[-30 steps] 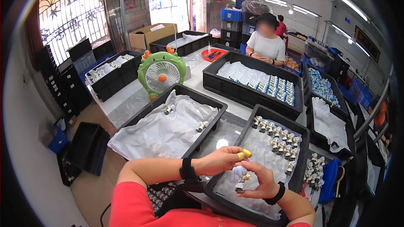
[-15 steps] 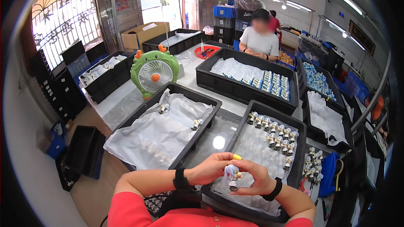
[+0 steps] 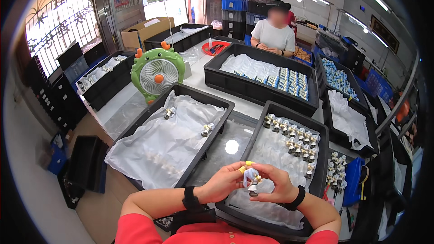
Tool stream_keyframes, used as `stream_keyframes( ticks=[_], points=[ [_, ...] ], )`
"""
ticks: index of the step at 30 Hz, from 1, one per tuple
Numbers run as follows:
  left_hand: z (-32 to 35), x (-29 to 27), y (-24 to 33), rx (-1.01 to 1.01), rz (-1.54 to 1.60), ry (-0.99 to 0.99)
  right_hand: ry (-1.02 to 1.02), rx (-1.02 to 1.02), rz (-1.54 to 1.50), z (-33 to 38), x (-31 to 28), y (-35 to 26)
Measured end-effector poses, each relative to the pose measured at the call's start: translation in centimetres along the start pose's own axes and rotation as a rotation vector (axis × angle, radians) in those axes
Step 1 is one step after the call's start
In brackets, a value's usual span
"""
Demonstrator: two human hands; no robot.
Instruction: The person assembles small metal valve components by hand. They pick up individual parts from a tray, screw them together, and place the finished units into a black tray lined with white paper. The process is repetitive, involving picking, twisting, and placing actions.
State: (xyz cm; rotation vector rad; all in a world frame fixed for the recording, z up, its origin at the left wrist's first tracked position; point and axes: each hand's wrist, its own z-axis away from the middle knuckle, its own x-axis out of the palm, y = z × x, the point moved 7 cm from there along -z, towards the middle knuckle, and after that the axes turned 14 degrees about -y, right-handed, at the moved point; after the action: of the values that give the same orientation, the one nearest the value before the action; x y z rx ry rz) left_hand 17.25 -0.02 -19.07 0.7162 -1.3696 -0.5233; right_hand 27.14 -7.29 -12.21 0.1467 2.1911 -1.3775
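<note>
In front of my chest I hold a small figurine (image 3: pixel 252 183) with pale bluish-white hair, a white-and-gold body and a dark base. It stands roughly upright between my hands. My right hand (image 3: pixel 279 184) grips it, thumb by the base and fingers curled at the top. At its head, on the other side, the fingers of my left hand (image 3: pixel 224 181) are closed against it. Yellow covers sit on fingertips there. Below my hands lies a black tray (image 3: pixel 323 153) lined with white sheeting, holding rows of similar figurines (image 3: pixel 293 131) along its far and right parts.
Left of it, another lined black tray (image 3: pixel 181 176) holds 2 figurines. Beyond stand a green fan (image 3: pixel 159 74) and a black tray (image 3: pixel 253 85) of blue-and-white figurines. More figurines (image 3: pixel 337 171) lie at the right beside a blue container (image 3: pixel 354 181). A co-worker (image 3: pixel 274 34) sits across.
The view has shifted slightly. The figurine has turned a little in my fingers, and my left fingertips have moved in closer to its head.
</note>
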Motion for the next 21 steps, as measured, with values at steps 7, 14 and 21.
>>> stream_keyframes(
  ticks=[7, 14, 21],
  points=[
    [-0.2, 0.2, -0.9, -0.031, -0.101, -0.057, -0.052, 0.088, -0.019, -0.1, 0.5, 1.0],
    [0.1, 1.1, -0.2, -0.054, -0.124, -0.099, -0.017, 0.090, -0.049, 0.4, 0.7, 1.6],
    [0.0, -0.1, -0.8, -0.032, -0.167, -0.083, -0.007, 0.111, -0.013, 0.3, 0.7, 2.0]
  ],
)
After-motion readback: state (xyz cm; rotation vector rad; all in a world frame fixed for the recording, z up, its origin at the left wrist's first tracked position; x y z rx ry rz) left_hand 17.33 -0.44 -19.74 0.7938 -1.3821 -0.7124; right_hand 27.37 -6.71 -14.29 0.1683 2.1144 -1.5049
